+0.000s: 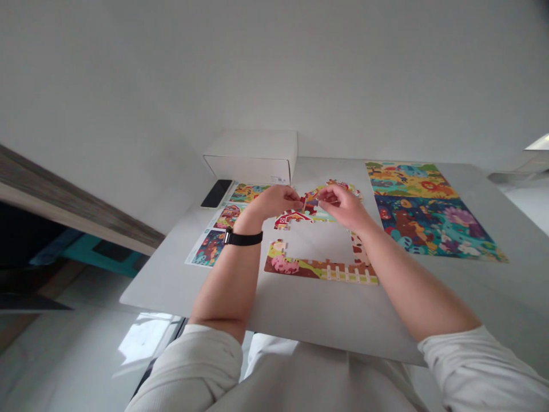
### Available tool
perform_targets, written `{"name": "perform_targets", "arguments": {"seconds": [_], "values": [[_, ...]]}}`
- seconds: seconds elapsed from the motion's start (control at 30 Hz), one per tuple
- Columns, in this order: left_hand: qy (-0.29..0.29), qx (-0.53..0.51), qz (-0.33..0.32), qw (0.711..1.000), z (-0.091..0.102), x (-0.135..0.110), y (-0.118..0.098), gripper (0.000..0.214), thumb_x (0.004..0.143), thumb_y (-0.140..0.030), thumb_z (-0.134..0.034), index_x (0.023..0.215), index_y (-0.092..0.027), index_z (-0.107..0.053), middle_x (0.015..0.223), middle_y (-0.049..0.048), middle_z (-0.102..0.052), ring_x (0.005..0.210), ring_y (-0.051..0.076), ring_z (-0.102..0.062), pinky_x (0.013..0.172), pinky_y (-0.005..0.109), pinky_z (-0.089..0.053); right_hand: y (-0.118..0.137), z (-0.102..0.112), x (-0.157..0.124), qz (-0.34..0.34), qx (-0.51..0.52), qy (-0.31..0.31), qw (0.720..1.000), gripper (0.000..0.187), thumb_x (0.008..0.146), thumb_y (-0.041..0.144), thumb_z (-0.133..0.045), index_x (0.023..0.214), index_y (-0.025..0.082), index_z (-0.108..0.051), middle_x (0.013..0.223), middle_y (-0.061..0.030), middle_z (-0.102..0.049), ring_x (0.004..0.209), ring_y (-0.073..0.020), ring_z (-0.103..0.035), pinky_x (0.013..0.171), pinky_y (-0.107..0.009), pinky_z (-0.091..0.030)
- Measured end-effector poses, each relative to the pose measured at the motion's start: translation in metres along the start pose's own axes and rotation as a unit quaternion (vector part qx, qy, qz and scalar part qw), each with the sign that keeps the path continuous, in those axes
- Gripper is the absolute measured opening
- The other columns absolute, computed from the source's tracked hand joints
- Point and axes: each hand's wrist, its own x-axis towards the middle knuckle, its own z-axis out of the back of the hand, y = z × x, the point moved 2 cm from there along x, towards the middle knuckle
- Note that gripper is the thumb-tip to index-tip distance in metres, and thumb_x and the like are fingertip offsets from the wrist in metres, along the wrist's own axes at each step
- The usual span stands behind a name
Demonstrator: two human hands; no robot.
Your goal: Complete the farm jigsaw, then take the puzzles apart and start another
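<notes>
The fingers of the left hand (277,201) and right hand (343,207) nearly hide what they pinch: both hands are closed around a small jigsaw piece (309,201) above the top of a part-built puzzle border (319,269), and it is hard to tell whether they hold one piece or two. The border lies flat, with a pink pig and white fence along its near edge, a red barn (294,217) just below the left hand, and a bare gap in the middle. It rests on a pale grey table (274,303), with a large printed animal picture sheet (429,214) to the right and a narrow strip of printed pictures (218,226) to the left, partly covered by the left forearm. A black smartphone (217,193) lies face up beside the strip. Behind it sits a closed white cardboard box (251,157), its contents unseen. A black wristband (242,237) circles the left wrist. Beyond the table, a white wall (128,86) fills the view — a teal object (103,254) below the wooden ledge (72,209) is too dim to identify.
</notes>
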Motion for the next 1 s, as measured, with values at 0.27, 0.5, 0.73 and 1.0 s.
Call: {"name": "perform_targets", "arguments": {"seconds": [0.27,0.5,0.73,1.0], "values": [[0.017,-0.021,0.004,1.000,0.008,-0.003,0.006,0.021,0.088,-0.039,-0.070,0.093,-0.020,-0.077,0.082,0.0031,-0.073,0.066,0.012,-0.059,0.062,0.026,-0.040,0.024,-0.005,-0.010,0.142,-0.138,0.001,0.980,0.022,0.094,0.030,-0.076,0.115,0.027,-0.068,0.117,-0.0092,-0.073,0.113,-0.0298,-0.067,0.104,-0.047,-0.053],[0.005,-0.015,0.007,1.000,0.011,-0.006,0.007,0.020,0.087,-0.039,-0.070,0.088,-0.021,-0.077,0.076,0.0022,-0.070,0.064,0.013,-0.057,0.061,0.026,-0.041,0.031,-0.009,-0.012,0.168,-0.184,0.011,0.968,0.026,0.094,0.029,-0.076,0.120,0.028,-0.070,0.123,-0.0094,-0.071,0.123,-0.0320,-0.065,0.110,-0.050,-0.050],[0.007,0.052,0.036,0.998,0.019,-0.016,0.002,0.030,0.088,-0.046,-0.067,0.079,-0.020,-0.079,0.073,0.0029,-0.072,0.065,0.014,-0.058,0.062,0.028,-0.040,0.039,-0.016,-0.017,0.170,-0.213,0.025,0.962,0.020,0.097,0.029,-0.073,0.117,0.027,-0.072,0.124,-0.0095,-0.072,0.121,-0.0300,-0.067,0.108,-0.046,-0.052],[-0.114,0.133,0.072,0.982,0.033,-0.024,0.014,0.030,0.090,-0.045,-0.069,0.079,-0.019,-0.078,0.067,0.0030,-0.071,0.060,0.015,-0.056,0.061,0.029,-0.037,0.046,-0.041,-0.028,0.120,-0.225,0.153,0.955,0.020,0.094,0.029,-0.077,0.114,0.029,-0.077,0.121,-0.0064,-0.076,0.112,-0.0268,-0.072,0.102,-0.040,-0.056]]}}
